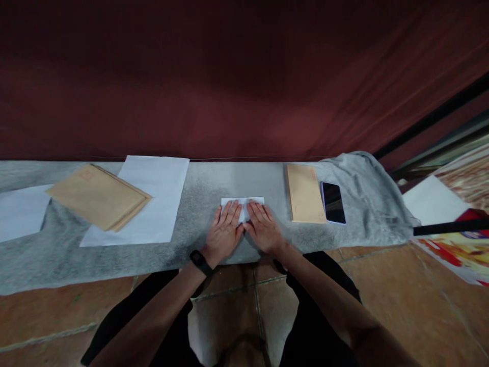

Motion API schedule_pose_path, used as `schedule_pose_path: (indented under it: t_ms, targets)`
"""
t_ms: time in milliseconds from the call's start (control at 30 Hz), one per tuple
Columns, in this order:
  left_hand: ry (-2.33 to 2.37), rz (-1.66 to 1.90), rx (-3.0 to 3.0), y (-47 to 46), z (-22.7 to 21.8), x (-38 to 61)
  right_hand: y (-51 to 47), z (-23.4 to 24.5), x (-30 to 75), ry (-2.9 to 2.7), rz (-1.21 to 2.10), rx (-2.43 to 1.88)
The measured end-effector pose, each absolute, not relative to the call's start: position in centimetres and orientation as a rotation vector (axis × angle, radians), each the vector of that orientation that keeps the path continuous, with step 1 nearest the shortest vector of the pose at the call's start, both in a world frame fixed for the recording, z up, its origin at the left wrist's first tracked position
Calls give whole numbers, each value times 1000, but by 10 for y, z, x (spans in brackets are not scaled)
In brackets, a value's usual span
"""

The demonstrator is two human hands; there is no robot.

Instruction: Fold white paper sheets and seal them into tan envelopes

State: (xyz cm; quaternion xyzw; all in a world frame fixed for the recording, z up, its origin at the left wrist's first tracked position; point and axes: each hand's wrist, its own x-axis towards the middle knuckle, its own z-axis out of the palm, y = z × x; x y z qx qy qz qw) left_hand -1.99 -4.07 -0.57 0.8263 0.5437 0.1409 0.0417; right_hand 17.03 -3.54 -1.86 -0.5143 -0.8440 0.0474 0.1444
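A small white piece of paper (242, 201), seemingly folded, lies on the grey cloth in front of me. My left hand (224, 229) rests flat on its left part with the fingers stretched out. On its right part my right hand (264, 229) lies flat too, fingers extended. The two thumbs nearly meet over the lower part of the paper. Both palms face down, and most of the paper is hidden under them. Neither hand grips anything.
Left of my hands are a large white sheet (158, 204), brown envelopes (99, 196) partly on it, and another white sheet (21, 211). To the right lie a stack of brown envelopes (305, 193) and a phone (333, 203). A dark red cloth wall (244, 122) rises behind the grey cloth (208, 178).
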Motion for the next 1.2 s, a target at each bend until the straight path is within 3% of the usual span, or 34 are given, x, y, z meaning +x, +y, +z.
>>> schedule_pose_path:
  t_ms: [333,667,867,1067,1200]
  targets:
    - [1455,381,2609,-33,-9,-45,-30,-18,190,-2438,146,-1512]
    - [1273,274,2666,-30,16,-59,-29,-6,198,-2577,267,-1413]
    - [1360,671,2403,-21,30,-63,-16,17,206,-2468,493,-1324]
    - [1482,1253,1610,-12,45,-56,-3,23,202,-1677,953,-1347]
    - [1370,1258,1273,-3,35,-49,5,10,191,-1426,1024,-1328]
